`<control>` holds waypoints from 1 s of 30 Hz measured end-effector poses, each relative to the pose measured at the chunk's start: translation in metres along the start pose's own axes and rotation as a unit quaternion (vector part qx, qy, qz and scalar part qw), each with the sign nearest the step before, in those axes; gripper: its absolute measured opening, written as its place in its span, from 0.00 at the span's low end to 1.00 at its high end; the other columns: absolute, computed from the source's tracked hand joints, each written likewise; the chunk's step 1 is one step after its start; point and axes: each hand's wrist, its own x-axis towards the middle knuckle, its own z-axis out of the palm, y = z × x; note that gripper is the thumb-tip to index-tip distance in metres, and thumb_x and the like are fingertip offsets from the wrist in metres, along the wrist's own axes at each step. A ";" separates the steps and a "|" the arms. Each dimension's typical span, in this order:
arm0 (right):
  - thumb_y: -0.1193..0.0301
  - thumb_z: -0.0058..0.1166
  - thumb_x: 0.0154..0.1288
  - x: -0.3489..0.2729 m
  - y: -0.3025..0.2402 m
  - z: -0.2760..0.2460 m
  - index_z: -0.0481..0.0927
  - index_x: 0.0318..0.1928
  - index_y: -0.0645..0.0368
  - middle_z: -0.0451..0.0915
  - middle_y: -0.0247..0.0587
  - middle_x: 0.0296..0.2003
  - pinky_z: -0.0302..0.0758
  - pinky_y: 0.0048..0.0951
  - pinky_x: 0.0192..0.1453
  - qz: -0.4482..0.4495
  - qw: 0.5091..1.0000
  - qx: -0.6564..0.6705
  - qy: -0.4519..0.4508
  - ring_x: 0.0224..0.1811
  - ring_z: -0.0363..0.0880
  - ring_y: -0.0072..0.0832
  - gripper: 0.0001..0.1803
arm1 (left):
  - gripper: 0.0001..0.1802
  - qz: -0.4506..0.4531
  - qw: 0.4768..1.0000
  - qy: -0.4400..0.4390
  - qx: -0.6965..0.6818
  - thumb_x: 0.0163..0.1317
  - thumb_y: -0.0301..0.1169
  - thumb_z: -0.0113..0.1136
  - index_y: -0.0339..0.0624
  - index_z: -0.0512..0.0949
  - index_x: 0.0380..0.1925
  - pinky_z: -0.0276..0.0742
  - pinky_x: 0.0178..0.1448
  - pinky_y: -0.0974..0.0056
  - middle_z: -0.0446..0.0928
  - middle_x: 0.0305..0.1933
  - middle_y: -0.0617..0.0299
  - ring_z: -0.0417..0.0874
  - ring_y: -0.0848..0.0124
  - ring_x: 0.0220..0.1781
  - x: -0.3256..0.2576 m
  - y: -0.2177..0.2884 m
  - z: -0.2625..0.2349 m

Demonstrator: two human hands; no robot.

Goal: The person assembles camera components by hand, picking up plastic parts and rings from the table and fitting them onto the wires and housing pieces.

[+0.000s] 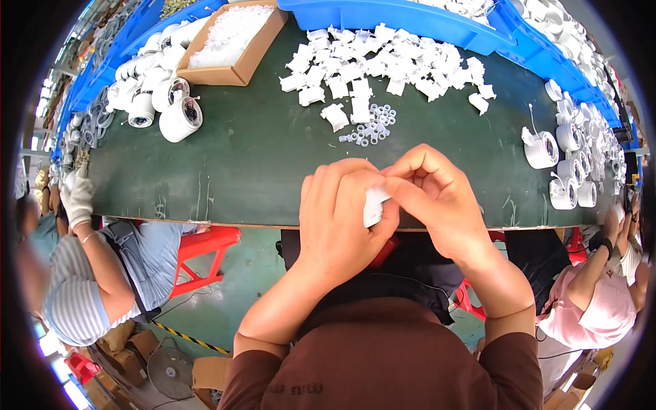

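At the frame's centre, the left hand (345, 219) and right hand (437, 198) pinch closed on a small white plastic piece (374, 203), seemingly light, stiff, best held by its edges.

A dark green table (246, 157) carries a heap of small white plastic pieces (383, 65), a cluster of clear plastic rings (372, 126), an open cardboard box (232, 41) and round white housings (179, 117); blue plastic bins (410, 17) line its far edge.
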 end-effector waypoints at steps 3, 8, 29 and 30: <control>0.80 0.56 0.72 -0.002 0.002 -0.002 0.81 0.45 0.63 0.84 0.39 0.46 0.78 0.27 0.54 -0.010 1.000 0.006 0.023 0.48 0.81 0.21 0.04 | 0.23 0.009 1.000 0.027 0.008 0.47 0.22 0.74 0.46 0.74 0.42 0.73 0.46 0.56 0.79 0.44 0.58 0.79 0.57 0.42 -0.003 -0.003 0.003; 0.79 0.55 0.73 -0.003 0.005 -0.001 0.82 0.48 0.64 0.85 0.41 0.49 0.78 0.26 0.55 -0.028 0.999 -0.020 0.018 0.50 0.81 0.21 0.06 | 0.22 0.023 0.998 0.050 -0.010 0.46 0.21 0.74 0.48 0.76 0.40 0.73 0.42 0.57 0.80 0.42 0.59 0.79 0.59 0.40 -0.005 -0.007 0.003; 0.46 0.66 0.62 -0.053 -0.052 -0.203 0.73 0.68 0.53 0.79 0.50 0.57 0.57 0.49 0.72 -0.038 0.576 -0.717 0.391 0.64 0.69 0.47 0.39 | 0.16 -0.032 0.924 -0.030 0.379 0.67 0.41 0.64 0.52 0.80 0.53 0.46 0.81 0.43 0.77 0.66 0.67 0.64 0.59 0.79 0.055 -0.195 -0.123; 0.48 0.67 0.62 -0.053 -0.051 -0.203 0.74 0.67 0.53 0.80 0.49 0.55 0.57 0.50 0.72 -0.054 0.579 -0.722 0.375 0.62 0.70 0.46 0.38 | 0.16 -0.029 0.924 -0.027 0.381 0.67 0.41 0.64 0.52 0.80 0.53 0.46 0.81 0.43 0.77 0.66 0.67 0.64 0.59 0.79 0.061 -0.200 -0.127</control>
